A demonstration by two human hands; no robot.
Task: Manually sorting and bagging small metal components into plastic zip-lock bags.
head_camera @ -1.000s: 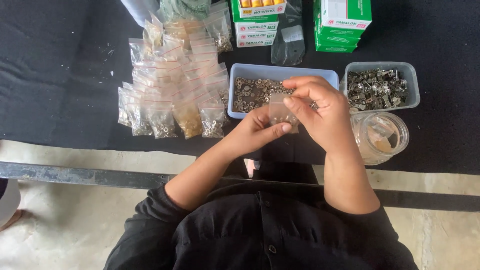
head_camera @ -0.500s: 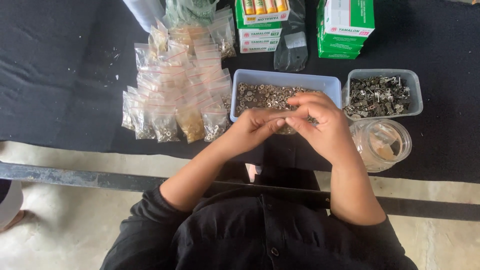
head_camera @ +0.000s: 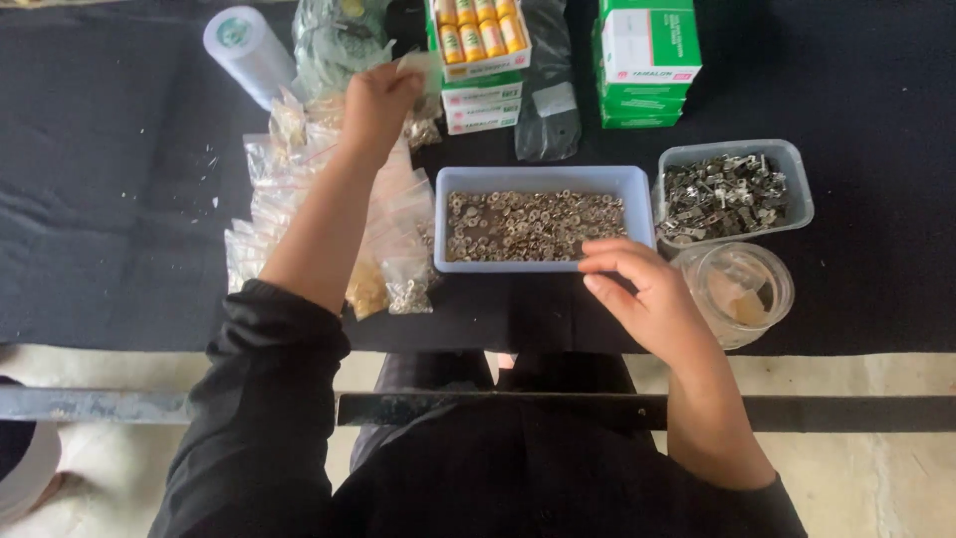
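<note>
My left hand (head_camera: pixel 376 100) reaches far forward over a pile of small filled plastic bags (head_camera: pixel 289 189) and pinches a small clear bag (head_camera: pixel 416 68) at its fingertips. My right hand (head_camera: pixel 642 294) hovers at the near right corner of a pale blue tray (head_camera: pixel 543 176) that holds several small metal washers. Its fingers are loosely curled and apart, and I see nothing in them.
A clear tub (head_camera: pixel 792 159) of metal parts and a round clear jar (head_camera: pixel 775 274) stand right of the tray. At the back are green boxes (head_camera: pixel 647 60), a box of yellow tubes (head_camera: pixel 478 30) and a white roll (head_camera: pixel 244 45). A metal bar (head_camera: pixel 149 403) runs along the near edge.
The two hands, joined on a small bag in front of the tray, have parted. The left hand carried the bag forward to the pile. The right hand stayed by the tray.
</note>
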